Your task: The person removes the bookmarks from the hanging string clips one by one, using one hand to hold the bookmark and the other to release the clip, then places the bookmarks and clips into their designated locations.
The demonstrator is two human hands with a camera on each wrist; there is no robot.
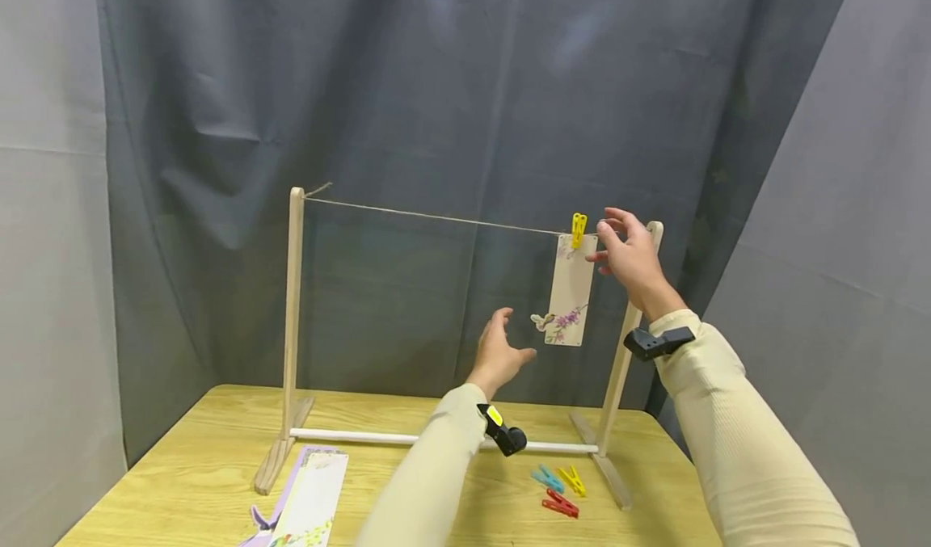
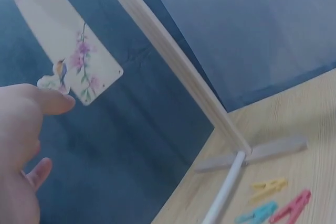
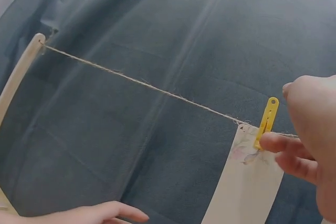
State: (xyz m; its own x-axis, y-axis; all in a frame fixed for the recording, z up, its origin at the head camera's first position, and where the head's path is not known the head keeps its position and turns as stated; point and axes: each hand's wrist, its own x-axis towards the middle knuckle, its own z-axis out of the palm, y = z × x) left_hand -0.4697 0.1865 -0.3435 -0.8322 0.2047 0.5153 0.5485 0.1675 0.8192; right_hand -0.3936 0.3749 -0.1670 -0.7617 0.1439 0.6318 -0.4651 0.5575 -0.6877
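A white bookmark card [image 1: 570, 288] with purple flowers and a bird hangs from the twine [image 1: 436, 216] near its right end. The yellow clothespin [image 1: 578, 230] clips the card's top edge to the twine. My right hand [image 1: 631, 258] is just right of that clothespin, fingers loosely bent and apart; in the right wrist view its fingertips overlap the clothespin's lower end, and whether they touch cannot be told. Lower and to the left of the card, my left hand [image 1: 500, 357] is in the air with thumb and fingers spread, holding nothing.
The twine runs between two wooden posts [image 1: 293, 305], joined below by a white rod [image 1: 356, 436]. On the table's right lie a blue clothespin [image 1: 548, 478], a yellow clothespin [image 1: 573, 481] and a red clothespin [image 1: 560, 504]. More cards [image 1: 313, 498] lie overlapping at front left.
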